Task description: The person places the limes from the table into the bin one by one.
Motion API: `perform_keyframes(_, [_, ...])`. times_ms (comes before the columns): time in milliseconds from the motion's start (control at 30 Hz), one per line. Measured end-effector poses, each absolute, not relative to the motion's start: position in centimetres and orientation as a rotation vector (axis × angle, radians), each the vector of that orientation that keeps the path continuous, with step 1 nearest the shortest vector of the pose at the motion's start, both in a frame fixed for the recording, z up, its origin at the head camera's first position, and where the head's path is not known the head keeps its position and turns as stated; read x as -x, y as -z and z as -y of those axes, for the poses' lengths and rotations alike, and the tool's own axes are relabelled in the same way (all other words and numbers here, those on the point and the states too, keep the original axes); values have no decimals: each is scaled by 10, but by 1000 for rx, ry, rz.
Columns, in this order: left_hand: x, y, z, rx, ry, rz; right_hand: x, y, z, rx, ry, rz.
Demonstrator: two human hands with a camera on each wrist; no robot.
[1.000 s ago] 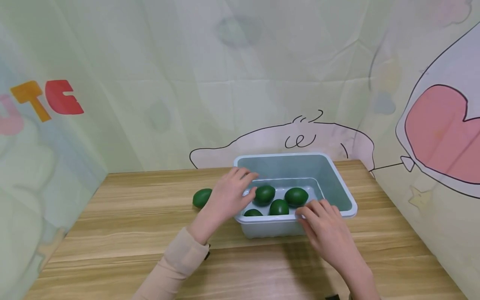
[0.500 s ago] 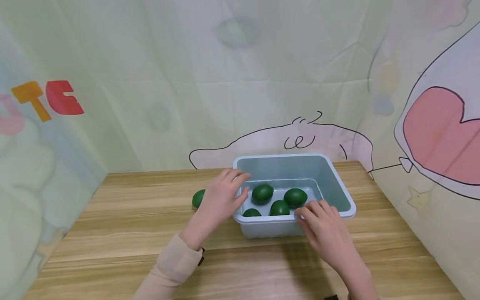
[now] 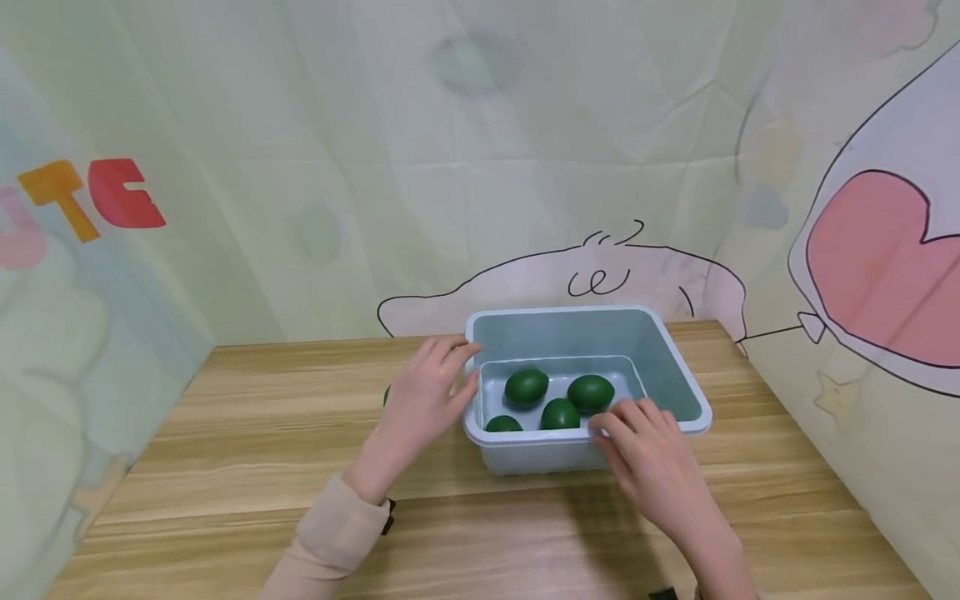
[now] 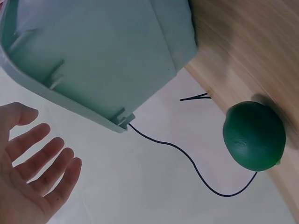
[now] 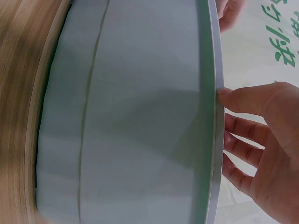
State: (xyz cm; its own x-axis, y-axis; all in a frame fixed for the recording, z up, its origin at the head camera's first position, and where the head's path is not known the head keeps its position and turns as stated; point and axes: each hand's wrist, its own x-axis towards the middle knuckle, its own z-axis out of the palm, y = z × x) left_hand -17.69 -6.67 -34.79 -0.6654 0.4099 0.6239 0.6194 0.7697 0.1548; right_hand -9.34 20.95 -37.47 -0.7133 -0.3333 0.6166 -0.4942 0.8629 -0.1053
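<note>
A pale blue-green plastic bin (image 3: 547, 457) stands on the wooden table. Several dark green, oval, lime-like fruits (image 3: 591, 393) lie on its floor. At the bin's front rim, my right hand (image 3: 656, 462) pinches the edge, thumb outside and fingertips over the top; the right wrist view shows the thumb (image 5: 252, 99) right on the rim. My left hand (image 3: 423, 392) is by the left rim, fingers spread and loosely bent, holding nothing. Beyond it, one more green fruit (image 4: 254, 136) rests on the table left of the bin, mostly hidden behind that hand in the head view.
Wood-grain tabletop (image 3: 285, 417) extends on both sides of the bin. A pale printed curtain (image 3: 337, 208) with cartoon drawings hangs along the table's back and sides.
My left hand has drawn leftward from over the bin to its left rim, covering more of the fruit on the table. The back-left fruit inside shifted slightly. The right hand stays at the rim.
</note>
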Motion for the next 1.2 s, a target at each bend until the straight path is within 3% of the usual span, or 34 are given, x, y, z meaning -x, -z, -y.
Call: perform_keyframes(1200, [190,381,106,575,519,2491,93,373,-209,-589,-350,2443])
